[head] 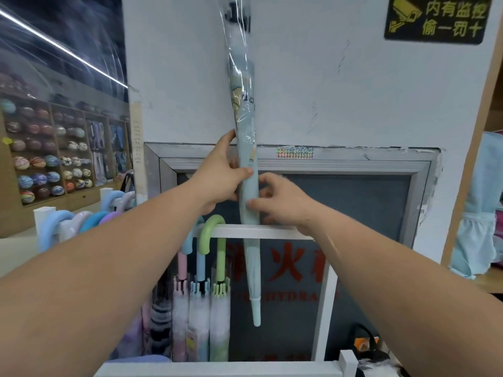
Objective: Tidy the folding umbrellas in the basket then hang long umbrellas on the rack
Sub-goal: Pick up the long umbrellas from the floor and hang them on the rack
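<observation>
Nearest you, a white lower rail (217, 370) of the rack runs across the bottom of the view, and your two bare forearms reach forward over it. Your left hand (221, 176) grips the long pale blue umbrella (245, 142) from the left, its thumb wrapped across the front of the folded canopy. Just below it, your right hand (281, 201) pinches the same umbrella from the right, thumb on the front and fingers curled behind. The umbrella stands nearly upright with its tip pointing down. Its upper part, in a clear plastic sleeve, runs out of the top of the view. It crosses the white rack bar (272, 231).

To the left on that bar hang a green-handled umbrella (211, 235) and a blue-handled umbrella (200, 265), with more curved handles (68, 223) on a side bar. Behind the bar is a glass cabinet door (353, 213) with red lettering, set in a white wall (313, 77). A black and yellow sign (438, 19) hangs high on the right, and shelves of balls (46, 159) stand far off on the left.
</observation>
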{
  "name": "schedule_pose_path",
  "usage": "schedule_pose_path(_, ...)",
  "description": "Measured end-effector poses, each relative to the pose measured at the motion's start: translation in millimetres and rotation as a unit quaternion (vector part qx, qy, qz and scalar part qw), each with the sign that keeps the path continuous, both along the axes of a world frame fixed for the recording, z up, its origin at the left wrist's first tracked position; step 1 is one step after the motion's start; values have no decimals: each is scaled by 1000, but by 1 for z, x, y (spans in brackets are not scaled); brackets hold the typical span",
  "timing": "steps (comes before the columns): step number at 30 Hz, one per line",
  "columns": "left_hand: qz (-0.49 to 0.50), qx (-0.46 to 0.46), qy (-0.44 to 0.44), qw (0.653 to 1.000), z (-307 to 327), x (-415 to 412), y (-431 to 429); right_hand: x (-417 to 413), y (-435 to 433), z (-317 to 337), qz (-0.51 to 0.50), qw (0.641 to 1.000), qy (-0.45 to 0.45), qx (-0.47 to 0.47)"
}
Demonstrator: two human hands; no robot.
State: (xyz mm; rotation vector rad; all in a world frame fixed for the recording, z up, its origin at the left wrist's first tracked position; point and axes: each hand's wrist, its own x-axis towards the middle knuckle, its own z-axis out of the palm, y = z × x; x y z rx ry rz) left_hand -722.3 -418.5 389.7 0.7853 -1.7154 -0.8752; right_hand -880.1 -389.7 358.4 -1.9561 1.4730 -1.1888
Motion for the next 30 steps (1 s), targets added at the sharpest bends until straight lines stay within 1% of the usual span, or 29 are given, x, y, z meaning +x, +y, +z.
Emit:
schedule_pose_path(4, -16, 12, -19, 1000, -13, 5, 3, -4, 4, 41, -10, 992, -126, -22)
schedule_pose_path(6, -27, 23, -27, 999, -16, 6, 4, -1, 3, 58, -5, 985, -167, -42)
schedule_pose_path(9, -35, 28, -52, 998, -20, 6, 6, 10, 3, 66, 29, 984, -163, -69)
schedule_pose_path(13, -36, 25, -66, 997, -26, 5, 6, 15, 8, 63, 58, 983, -151, -81)
schedule_pose_path(18, -12, 23, -134, 991, -26, 7, 4, 9, 10, 46, 57, 985, -154, -61)
schedule_pose_path(19, -15, 21, -131, 991, -24, 7, 5, 7, 9, 41, 58, 984, -157, -56)
schedule_pose_path(21, -13, 16, -97, 995, -16, 5, 7, 2, 8, 31, 54, 984, -161, -48)
schedule_pose_path(25, 31, 0, -24, 999, 3, -1, 5, 0, 7, 13, 55, 985, -162, -25)
schedule_pose_path(28, -8, -4, 12, 1000, 12, -5, 5, 2, 6, 3, 59, 986, -155, -8)
schedule_pose_path(30, -12, -6, 25, 1000, 16, -8, 5, 3, 6, 2, 55, 987, -149, -4)
